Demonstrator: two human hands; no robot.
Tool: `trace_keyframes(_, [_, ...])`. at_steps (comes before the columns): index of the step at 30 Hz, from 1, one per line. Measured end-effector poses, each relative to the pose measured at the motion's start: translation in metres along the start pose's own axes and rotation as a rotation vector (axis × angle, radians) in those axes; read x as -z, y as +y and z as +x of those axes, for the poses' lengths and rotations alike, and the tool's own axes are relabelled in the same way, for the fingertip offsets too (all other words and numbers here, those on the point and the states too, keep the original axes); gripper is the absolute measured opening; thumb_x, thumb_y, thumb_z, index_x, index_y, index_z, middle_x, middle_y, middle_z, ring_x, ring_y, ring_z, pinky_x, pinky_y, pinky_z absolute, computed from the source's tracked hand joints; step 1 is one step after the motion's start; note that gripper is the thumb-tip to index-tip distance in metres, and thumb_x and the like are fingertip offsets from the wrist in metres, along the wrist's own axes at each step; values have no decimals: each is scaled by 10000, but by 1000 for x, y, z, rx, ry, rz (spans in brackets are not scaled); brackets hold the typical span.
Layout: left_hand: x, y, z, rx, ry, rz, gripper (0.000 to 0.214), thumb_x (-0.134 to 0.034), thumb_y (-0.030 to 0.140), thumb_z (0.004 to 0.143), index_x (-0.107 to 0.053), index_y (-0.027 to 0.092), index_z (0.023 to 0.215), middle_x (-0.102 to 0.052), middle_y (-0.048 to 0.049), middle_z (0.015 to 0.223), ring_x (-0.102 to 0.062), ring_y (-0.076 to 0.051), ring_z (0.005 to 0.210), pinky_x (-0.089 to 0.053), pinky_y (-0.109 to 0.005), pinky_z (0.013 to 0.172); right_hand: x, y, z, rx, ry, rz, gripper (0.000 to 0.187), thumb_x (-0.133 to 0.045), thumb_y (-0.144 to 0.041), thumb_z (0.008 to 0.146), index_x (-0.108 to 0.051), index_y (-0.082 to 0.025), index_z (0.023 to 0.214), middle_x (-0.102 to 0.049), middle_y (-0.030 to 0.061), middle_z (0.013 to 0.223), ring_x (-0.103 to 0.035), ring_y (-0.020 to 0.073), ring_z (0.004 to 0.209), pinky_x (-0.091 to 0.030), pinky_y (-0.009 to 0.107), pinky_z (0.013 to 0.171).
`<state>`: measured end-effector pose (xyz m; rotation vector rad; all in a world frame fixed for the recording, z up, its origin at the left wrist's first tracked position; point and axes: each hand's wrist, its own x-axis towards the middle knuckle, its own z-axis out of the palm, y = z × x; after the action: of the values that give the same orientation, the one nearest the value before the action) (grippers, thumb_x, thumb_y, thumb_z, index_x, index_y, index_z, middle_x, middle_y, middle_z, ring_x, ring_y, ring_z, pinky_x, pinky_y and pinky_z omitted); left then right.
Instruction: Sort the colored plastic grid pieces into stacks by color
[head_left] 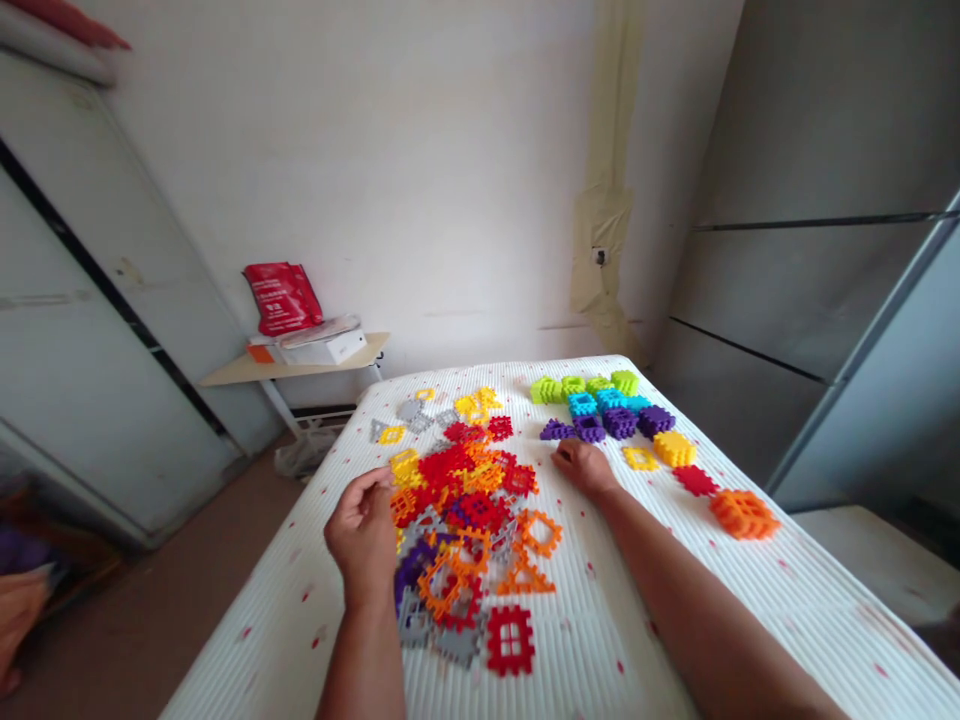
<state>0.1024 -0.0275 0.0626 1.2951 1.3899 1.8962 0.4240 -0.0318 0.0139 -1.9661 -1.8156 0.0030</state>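
A mixed pile of plastic interlocking building tiles (450,470) in red, orange, yellow, grey and purple covers the table's middle. At its left edge is my left hand (362,525), fingers curled in beside a yellow tile (406,466); whatever it may hold is hidden. My right hand (583,466) is closed low over the table, just below a purple triangular tile (556,430) and a purple square stack (589,429). Its fingertips are out of sight. Loose at the front lie a red window tile (510,640) and an orange triangular tile (525,576).
Sorted stacks stand at the right: green (573,388), blue (582,404), yellow (674,448), red (696,481) and orange (744,513). A side table (225,374) with a white box (330,345) and red bag (281,298) is back left. A grey cabinet (795,290) borders the right.
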Motion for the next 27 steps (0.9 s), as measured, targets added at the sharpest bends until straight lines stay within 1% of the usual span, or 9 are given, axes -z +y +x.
trace_keyframes(1, [7,-2,1,-9,-47,57,231,-596,324,691,-663,170,851,-676,-27,774,-615,-165,710,-496,-294,710,-1,1,0,-7,6,2,203,-474,-252,823,-609,-182,688,-634,33,751,-525,118,655,-295,225,565])
trace_keyframes(3, [16,-4,0,-82,-194,207,228,-581,347,698,-673,187,832,-675,-32,800,-610,-176,743,-487,-310,740,-2,2,1,-9,11,8,204,-474,-257,818,-611,-184,685,-636,32,750,-523,119,649,-296,225,567])
trace_keyframes(5, [18,-2,-5,-189,-380,397,208,-567,348,700,-684,206,797,-672,-38,832,-600,-195,815,-466,-334,798,-3,2,1,-12,14,15,208,-470,-262,817,-613,-185,687,-637,32,748,-522,119,643,-296,226,564])
trace_keyframes(7, [14,3,-12,-268,-520,590,200,-565,355,702,-691,224,785,-669,-42,881,-579,-215,902,-433,-360,854,-3,2,0,-22,16,16,211,-467,-270,817,-614,-186,692,-636,31,749,-524,122,643,-292,226,557])
trace_keyframes(10, [3,14,-24,-302,-615,841,259,-558,408,724,-694,246,874,-652,-53,1004,-528,-238,1015,-383,-396,898,-2,0,0,-30,23,10,221,-461,-282,822,-614,-188,693,-632,33,753,-528,126,650,-287,226,550])
trace_keyframes(14, [-10,23,-38,-253,-732,1057,407,-558,459,710,-651,250,1047,-596,-77,1155,-459,-275,1114,-327,-462,924,-2,0,-1,-33,31,4,224,-461,-280,826,-609,-187,687,-633,33,753,-528,126,651,-285,226,553])
trace_keyframes(16, [-14,24,-42,-237,-764,1101,470,-547,480,705,-621,243,1105,-575,-87,1188,-444,-289,1130,-309,-493,925,-3,1,-1,-31,34,7,216,-466,-280,826,-606,-187,689,-635,32,753,-528,125,653,-284,224,552])
trace_keyframes(20, [-18,22,-46,-226,-742,1128,473,-533,460,720,-593,245,1138,-563,-89,1202,-424,-290,1152,-266,-516,952,-4,1,0,-43,35,7,215,-468,-277,822,-599,-191,676,-636,29,739,-525,121,641,-279,220,546])
trace_keyframes(27, [-21,13,-47,-224,-662,1034,345,-592,351,702,-613,228,1023,-600,-79,1117,-456,-268,1116,-251,-491,969,-7,3,1,-48,41,9,221,-463,-280,815,-596,-189,664,-629,24,731,-513,115,633,-270,221,535])
